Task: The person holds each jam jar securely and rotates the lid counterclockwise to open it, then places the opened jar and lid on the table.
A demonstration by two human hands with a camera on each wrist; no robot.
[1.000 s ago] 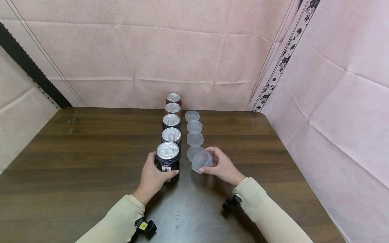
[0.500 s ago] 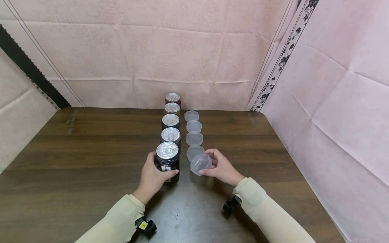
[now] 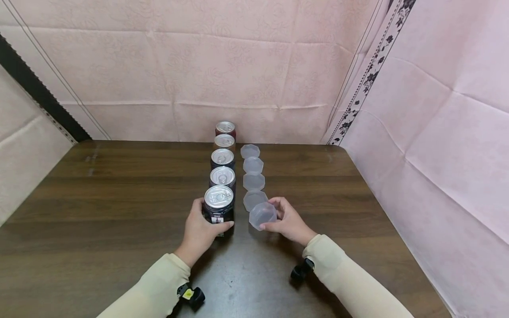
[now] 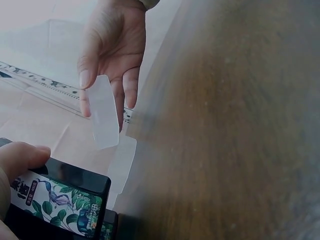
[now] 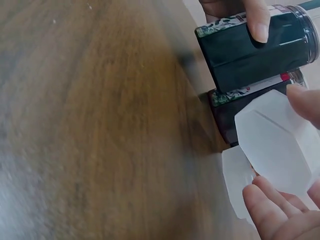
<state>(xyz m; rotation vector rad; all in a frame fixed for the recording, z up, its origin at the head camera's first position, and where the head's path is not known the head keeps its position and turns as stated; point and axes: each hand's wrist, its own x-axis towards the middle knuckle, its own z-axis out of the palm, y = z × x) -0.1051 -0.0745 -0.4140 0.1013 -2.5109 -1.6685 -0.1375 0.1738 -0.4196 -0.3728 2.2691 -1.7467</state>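
My left hand [image 3: 200,232] grips the nearest dark can [image 3: 219,212], thumb across its front and fingers round the far left side. That can has a silver pull-tab top and stands at the near end of a row. In the left wrist view its label [image 4: 65,202] shows green leaves. To the right, my right hand [image 3: 289,220] pinches a translucent octagonal plastic lid [image 3: 263,216] by its edge, thumb in front and fingers behind. Seen in the right wrist view, the held lid [image 5: 272,142] overlaps another lid [image 5: 235,175] lying behind it.
Behind the held can, several more pull-tab cans [image 3: 222,176] run back toward the pink cloth wall [image 3: 179,79]. A parallel row of several octagonal lids [image 3: 253,181] lies to their right on the brown wooden table [image 3: 131,207].
My right hand has come slightly nearer and lower with the lid, which has tilted a little. The left hand stays on its can.
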